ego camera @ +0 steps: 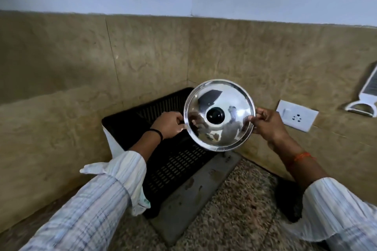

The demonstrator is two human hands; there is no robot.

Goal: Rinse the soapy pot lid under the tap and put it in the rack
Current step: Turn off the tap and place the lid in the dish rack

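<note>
A round steel pot lid (219,98) with a black knob in its middle is held upright, its shiny top facing me. My left hand (169,125) grips its left rim and my right hand (267,123) grips its right rim. The lid hangs above the far right part of a black slotted plastic rack (173,161), which stands in the corner of the counter. No tap is in view.
Brown tiled walls close in on the left and behind the rack. A grey tray (195,195) lies under the rack on the speckled counter (244,210). A white wall socket (296,118) and a white hanging tool (365,96) are on the right wall.
</note>
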